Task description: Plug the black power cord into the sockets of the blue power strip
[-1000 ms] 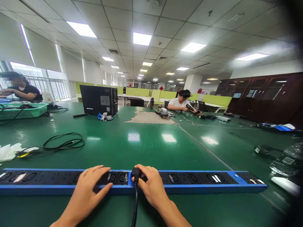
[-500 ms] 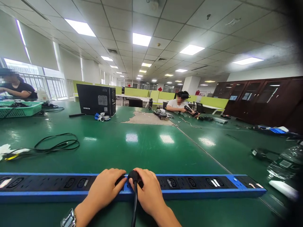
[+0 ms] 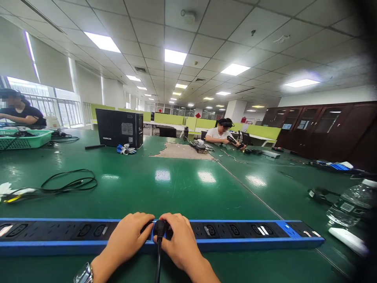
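A long blue-edged power strip (image 3: 229, 245) with black socket panels lies across the near side of the green table. At its middle, my right hand (image 3: 179, 239) closes its thumb and fingers around a black plug (image 3: 160, 228), which sits against the strip's blue middle section. Whether its pins are in a socket is hidden. The plug's black cord (image 3: 158, 259) runs down toward me. Just left of the plug, my left hand (image 3: 129, 236) grips the strip, fingers over the far edge and thumb on top. A watch (image 3: 84, 273) is on that wrist.
A coiled black cable (image 3: 69, 182) lies on the left, below a green basket (image 3: 32, 139). A black computer case (image 3: 119, 127) stands farther back with gloves (image 3: 126, 149) beside it. On the right is a water bottle (image 3: 352, 204). A co-worker (image 3: 219, 135) sits across the table.
The plug and its cord have shifted slightly left within my right hand's grip. My left hand keeps its hold on the strip. The whole view has tilted up a little.
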### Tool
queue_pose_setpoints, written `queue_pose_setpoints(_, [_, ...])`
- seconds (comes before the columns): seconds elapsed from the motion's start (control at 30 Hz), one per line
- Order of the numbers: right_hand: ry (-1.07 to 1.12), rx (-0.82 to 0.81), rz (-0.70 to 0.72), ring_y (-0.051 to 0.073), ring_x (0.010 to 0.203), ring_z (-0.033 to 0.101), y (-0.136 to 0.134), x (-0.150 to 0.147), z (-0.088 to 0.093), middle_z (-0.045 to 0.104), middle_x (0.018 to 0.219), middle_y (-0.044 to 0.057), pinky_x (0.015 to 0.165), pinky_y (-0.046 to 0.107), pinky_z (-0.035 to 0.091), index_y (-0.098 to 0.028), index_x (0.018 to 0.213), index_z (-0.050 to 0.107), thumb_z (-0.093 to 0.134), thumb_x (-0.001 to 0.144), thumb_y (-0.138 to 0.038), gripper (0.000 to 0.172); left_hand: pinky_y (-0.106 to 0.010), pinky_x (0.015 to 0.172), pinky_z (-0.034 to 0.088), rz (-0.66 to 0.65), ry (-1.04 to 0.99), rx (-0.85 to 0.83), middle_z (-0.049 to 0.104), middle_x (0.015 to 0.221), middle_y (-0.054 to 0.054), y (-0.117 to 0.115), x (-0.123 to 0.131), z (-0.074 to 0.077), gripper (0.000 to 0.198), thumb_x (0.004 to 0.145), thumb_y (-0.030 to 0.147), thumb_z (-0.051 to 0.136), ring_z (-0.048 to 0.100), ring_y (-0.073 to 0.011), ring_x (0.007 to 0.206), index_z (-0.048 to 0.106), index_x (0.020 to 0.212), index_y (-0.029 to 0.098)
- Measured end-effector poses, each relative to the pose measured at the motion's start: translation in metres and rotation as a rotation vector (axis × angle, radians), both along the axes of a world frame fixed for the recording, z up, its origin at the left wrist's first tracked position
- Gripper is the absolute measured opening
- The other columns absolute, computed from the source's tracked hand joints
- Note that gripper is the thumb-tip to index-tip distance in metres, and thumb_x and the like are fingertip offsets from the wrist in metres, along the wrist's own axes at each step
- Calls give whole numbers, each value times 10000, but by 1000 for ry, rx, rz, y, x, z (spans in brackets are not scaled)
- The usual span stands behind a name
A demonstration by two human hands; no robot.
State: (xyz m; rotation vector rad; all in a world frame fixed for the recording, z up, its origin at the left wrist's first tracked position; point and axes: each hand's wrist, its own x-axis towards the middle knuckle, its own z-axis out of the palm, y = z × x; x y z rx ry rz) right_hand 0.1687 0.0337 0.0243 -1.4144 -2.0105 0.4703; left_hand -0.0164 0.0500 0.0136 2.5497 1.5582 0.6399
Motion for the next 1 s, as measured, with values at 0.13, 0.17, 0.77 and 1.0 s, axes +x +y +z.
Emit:
queue_pose_setpoints(0.13, [-31,2,-10,221,909,585,0,0,-2,696,924,-11,835,355,416,-290,943,649,723,736,-352,228,-329,824,471,16,6,-51,731,1041,-24,1,0,0,304,952,314,419,662,-206,949,665,1122,264])
queue_pose_setpoints(0.17, [-47,13,-16,230,923,588,0,-1,-3,702,947,0,847,369,416,-287,963,650,714,743,-399,255,-335,829,469,23,9,-60,730,1045,-25,2,1,0,306,952,319,419,660,-209,954,664,1127,263])
queue_pose_setpoints(0.77, [-317,187,-124,282,941,638,3,-16,-23,715,951,104,860,408,407,-187,931,658,461,833,-721,577,-362,767,417,342,155,-64,733,903,-53,3,9,6,396,951,429,372,646,-252,913,708,860,239])
queue_pose_setpoints(1.0, [-357,250,-176,257,912,645,1,-19,-24,714,906,92,821,371,385,-186,902,630,391,892,-678,547,-352,742,412,359,182,-36,726,861,-95,-3,11,9,432,938,441,371,648,-259,868,690,770,204])
